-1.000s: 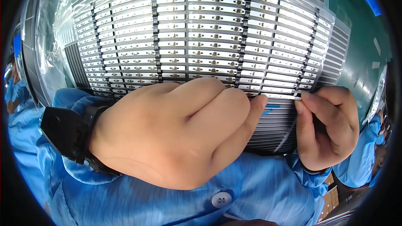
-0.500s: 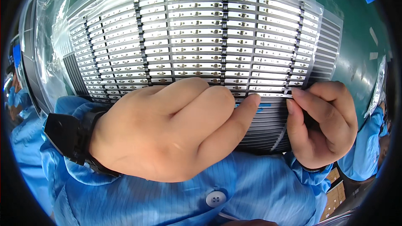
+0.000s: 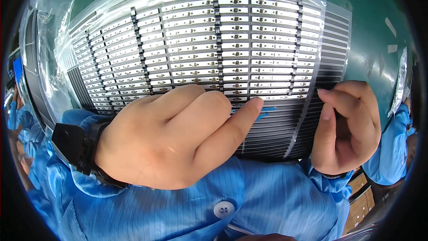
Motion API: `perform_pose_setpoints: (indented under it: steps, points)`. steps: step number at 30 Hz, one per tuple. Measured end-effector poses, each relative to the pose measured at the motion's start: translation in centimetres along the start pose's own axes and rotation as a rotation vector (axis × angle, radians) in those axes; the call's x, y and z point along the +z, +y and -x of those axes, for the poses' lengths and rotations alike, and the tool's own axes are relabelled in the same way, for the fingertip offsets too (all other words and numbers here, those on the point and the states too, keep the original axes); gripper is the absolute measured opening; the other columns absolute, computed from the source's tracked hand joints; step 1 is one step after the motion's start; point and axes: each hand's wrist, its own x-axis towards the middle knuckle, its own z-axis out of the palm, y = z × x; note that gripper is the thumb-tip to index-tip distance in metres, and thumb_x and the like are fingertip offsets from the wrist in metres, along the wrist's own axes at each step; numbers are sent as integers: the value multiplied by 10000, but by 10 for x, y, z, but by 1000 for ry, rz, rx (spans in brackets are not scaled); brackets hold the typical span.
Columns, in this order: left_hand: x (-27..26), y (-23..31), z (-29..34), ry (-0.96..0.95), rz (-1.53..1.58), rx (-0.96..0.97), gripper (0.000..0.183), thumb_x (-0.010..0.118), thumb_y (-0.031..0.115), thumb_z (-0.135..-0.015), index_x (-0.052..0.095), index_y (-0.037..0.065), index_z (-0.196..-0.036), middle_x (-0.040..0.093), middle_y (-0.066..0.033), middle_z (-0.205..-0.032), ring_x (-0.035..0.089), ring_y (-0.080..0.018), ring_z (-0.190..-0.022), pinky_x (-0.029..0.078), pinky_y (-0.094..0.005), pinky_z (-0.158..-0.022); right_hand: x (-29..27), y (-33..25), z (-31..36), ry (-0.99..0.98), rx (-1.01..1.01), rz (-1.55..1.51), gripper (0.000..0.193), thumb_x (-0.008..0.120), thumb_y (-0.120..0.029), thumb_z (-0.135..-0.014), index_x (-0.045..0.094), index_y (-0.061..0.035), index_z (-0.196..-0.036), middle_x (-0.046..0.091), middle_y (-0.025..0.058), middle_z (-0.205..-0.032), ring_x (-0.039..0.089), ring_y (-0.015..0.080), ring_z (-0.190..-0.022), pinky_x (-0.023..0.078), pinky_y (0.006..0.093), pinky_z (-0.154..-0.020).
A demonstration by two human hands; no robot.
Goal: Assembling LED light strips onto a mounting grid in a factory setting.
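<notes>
Left hand [image 3: 174, 138] presses the strip panel [image 3: 214, 49] flat, fingers curled. Right hand [image 3: 345, 127] pinches its near-right edge — a hard pull could bend the thin strips

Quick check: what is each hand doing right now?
Left hand: curled, fingertips pressing on the panel of white LED strips.
Right hand: pinched shut at the panel's right edge; what it grips cannot be told.

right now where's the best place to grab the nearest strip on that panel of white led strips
Probably at its right end, coming from the right edge of the panel. The nearest strip is thin and flat, joined to its neighbours by dark cross rails, so only an end offers a pinch. The right hand sits there; the left hand presses the panel down.
</notes>
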Motion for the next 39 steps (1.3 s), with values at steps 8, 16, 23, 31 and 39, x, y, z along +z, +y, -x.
perform_pose_setpoints:
  steps: [8, 16, 23, 31, 39]
  points:
    - [-5, 7, 3, -16, 61, -60, 446, 718, 40, -725, 728, -41, -1163, 518, -67, -830, 561, -160, -629, 500, -273, -521, 6, 0, -1, -86, -220, 42, 377, 603, 57, -556, 744, 61, -905, 569, 115, -829, 484, 188, -620, 367, 279, -557]
    - [-33, 22, 14, -11, 251, -110, 631, 858, 363, -741, 662, 1, -1219, 613, -116, -947, 641, -272, -740, 548, -360, -620, -13, -27, 10, 171, -155, 205, 257, 613, 83, -574, 703, 58, -814, 583, 135, -768, 535, 225, -600, 409, 297, -524]
    - [-46, 59, 24, 41, 268, -156, 340, 798, 209, -829, 608, 30, -1047, 610, -127, -948, 634, -334, -784, 515, -421, -666, -30, -56, 32, 244, -192, 167, 207, 582, 108, -657, 686, 45, -825, 604, 139, -808, 600, 252, -682, 470, 312, -611]
    - [-66, 97, 31, -46, 113, -171, 130, 674, 82, -898, 586, 2, -950, 619, -155, -969, 636, -381, -863, 517, -458, -743, -40, -73, 54, 300, -201, 145, 167, 603, 95, -708, 694, 33, -834, 635, 143, -821, 634, 261, -721, 498, 322, -643]
    - [-75, 111, 23, -140, -5, -121, 110, 621, -1, -865, 584, -18, -967, 621, -173, -966, 634, -380, -899, 518, -449, -776, -48, -76, 63, 347, -220, 138, 141, 625, 79, -692, 703, 17, -792, 640, 142, -808, 650, 292, -741, 518, 352, -650]
